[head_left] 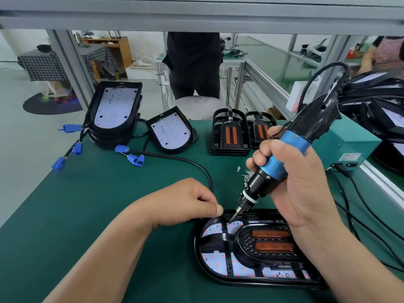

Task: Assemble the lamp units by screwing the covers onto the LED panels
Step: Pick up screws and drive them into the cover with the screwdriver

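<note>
a green desk carries the work, and the led panel is laid on it just below both hands, with the black cover seated inside it. the step in hand is judged to be screw driving, with the cover being fastened at a hole on its far left arm. the screwdriver is grasped firmly by the right hand, whose fingers are wrapped round the blue barrel. it is tilted so that the bit is set on the cover just right of the left hand. the left hand's fingers are curled and its thumb tip is laid at the panel's far rim; whether anything is pinched cannot be told. loose screws are scattered just beyond the right hand's knuckles. for the next move, the bit would need to be held square and pressed down, and a further screw fetched for the remaining holes.
</note>
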A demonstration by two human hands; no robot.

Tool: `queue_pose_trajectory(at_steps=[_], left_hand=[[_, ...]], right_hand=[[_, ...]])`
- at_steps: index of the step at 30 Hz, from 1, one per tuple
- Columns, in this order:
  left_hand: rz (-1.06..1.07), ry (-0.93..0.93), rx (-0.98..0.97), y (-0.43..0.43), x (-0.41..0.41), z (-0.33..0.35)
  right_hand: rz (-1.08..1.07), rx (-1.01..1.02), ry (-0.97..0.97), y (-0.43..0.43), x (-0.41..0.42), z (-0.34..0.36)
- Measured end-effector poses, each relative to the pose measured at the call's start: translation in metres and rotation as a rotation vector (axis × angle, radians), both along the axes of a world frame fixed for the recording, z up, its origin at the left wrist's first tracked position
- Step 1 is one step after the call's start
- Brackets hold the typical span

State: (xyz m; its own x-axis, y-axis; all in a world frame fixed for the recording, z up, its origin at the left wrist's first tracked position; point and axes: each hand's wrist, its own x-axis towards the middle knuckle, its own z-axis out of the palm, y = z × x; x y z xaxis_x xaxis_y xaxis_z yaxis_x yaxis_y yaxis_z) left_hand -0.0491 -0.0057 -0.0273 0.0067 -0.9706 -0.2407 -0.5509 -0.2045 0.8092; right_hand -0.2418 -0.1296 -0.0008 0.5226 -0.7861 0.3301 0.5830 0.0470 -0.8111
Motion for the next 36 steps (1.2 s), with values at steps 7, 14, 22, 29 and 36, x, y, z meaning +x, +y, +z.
queue_pose_trajectory(at_steps=[7,14,22,29,36], left_hand=[[-0.003,-0.025,-0.005,-0.001,0.000,-0.001],[0.006,-0.027,-0.014,-0.003,0.000,-0.002],[0.007,-0.021,-0.016,-0.002,0.001,-0.003],[-0.009,-0.042,-0.003,-0.005,0.003,-0.004],[-0.009,-0.051,-0.008,-0.004,0.002,-0.006]], right_hand=[[0.029,-0.024,0.002,0.000,0.001,-0.001],[0.041,-0.053,-0.009,0.001,0.001,-0.001],[0.084,-0.114,0.011,0.001,0.001,-0.003],[0.179,-0.195,0.020,0.010,0.001,0.002],[0.232,-0.172,0.046,0.008,0.005,0.005]])
